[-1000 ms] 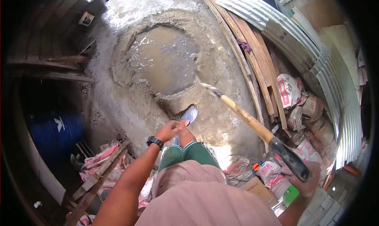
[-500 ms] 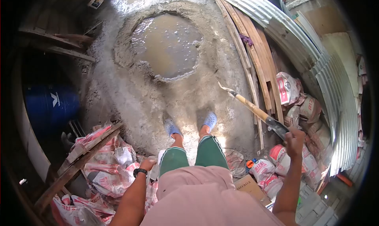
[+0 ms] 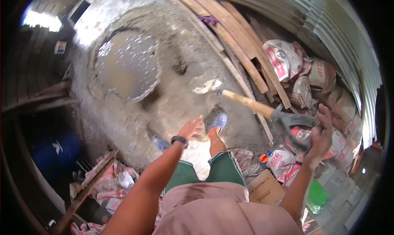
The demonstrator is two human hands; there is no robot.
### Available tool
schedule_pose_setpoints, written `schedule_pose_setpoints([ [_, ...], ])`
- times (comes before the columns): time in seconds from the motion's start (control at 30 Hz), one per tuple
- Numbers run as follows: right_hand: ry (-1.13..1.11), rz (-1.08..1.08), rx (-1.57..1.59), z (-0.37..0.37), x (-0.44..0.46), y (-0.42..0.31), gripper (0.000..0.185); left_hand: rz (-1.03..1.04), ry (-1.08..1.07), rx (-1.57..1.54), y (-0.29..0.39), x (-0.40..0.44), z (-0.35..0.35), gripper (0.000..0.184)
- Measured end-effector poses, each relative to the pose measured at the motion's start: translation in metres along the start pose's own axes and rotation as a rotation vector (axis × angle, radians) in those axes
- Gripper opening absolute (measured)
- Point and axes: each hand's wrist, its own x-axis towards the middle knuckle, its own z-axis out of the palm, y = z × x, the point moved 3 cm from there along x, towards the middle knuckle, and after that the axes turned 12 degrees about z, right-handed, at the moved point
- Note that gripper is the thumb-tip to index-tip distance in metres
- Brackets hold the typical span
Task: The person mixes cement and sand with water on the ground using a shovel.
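Observation:
My right hand [image 3: 321,137] is at the black D-shaped grip of a shovel [image 3: 248,102], with some fingers stretching up past the grip. The wooden shaft slants down to the left, and its pale, blurred blade end is low over the grey ground. My left hand [image 3: 192,129], with a dark watch at the wrist, reaches out in front of my legs, fingers extended and holding nothing. Ahead to the left lies a round pool of murky water [image 3: 127,66] inside a ring of wet grey mix [image 3: 170,42].
Long wooden planks [image 3: 234,33] run along the right, beside printed sacks [image 3: 283,58] and corrugated metal sheets [image 3: 344,33]. A cardboard box [image 3: 266,187] and a green object [image 3: 317,197] are near my right side. At left are a blue drum [image 3: 55,153] and more sacks [image 3: 113,181].
My left hand has moved forward and right from beside my thigh, its fingers opening out. The shovel has lifted and its grip has turned. The view has swung to the right.

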Motion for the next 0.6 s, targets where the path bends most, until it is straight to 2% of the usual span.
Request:
schedule_pose_setpoints([
  [0.07,-0.039,-0.026,0.023,-0.011,0.006,0.027,0.064,-0.112,0.070,-0.373,0.035,0.065,0.097,0.086],
  [0.1,-0.043,-0.002,0.009,-0.016,0.005,0.037,0.070,-0.119,0.060,-0.365,0.041,0.098,0.134,0.086],
  [0.17,-0.054,0.035,-0.002,-0.024,-0.002,0.050,0.077,-0.138,0.150,-0.820,0.040,0.152,0.193,0.070],
  [0.23,-0.107,0.226,0.050,-0.032,-0.007,0.069,0.085,-0.188,0.254,-1.084,-0.007,0.217,0.226,0.043],
  [0.27,-0.119,0.231,0.069,-0.037,-0.009,0.084,0.085,-0.120,0.342,-1.068,-0.004,0.217,0.234,0.024],
  [0.33,-0.138,0.409,0.018,-0.050,-0.018,0.124,0.084,-0.146,0.314,-0.957,-0.029,0.229,0.242,0.018],
  [0.37,-0.142,0.421,0.030,-0.055,-0.030,0.144,0.084,-0.190,0.255,-0.851,-0.042,0.232,0.247,0.013],
  [0.4,-0.104,0.613,-0.014,-0.059,-0.047,0.172,0.080,-0.195,0.260,-0.841,-0.049,0.234,0.256,0.013],
  [0.43,-0.067,0.808,-0.065,-0.066,-0.063,0.197,0.075,-0.190,0.359,-0.781,-0.057,0.232,0.263,0.011],
  [0.47,-0.072,0.826,-0.072,-0.076,-0.076,0.212,0.075,-0.192,0.461,-0.720,-0.067,0.225,0.268,0.010],
  [0.53,-0.175,1.498,0.295,-0.090,-0.114,0.245,0.053,-0.242,0.488,-0.604,-0.041,0.183,0.283,0.009],
  [0.57,-0.144,1.653,0.360,-0.095,-0.127,0.253,0.050,-0.264,0.502,-0.492,-0.029,0.170,0.284,0.008],
  [0.6,-0.058,1.718,0.391,-0.103,-0.141,0.258,0.048,-0.323,0.441,-0.701,-0.047,0.170,0.288,0.008],
])
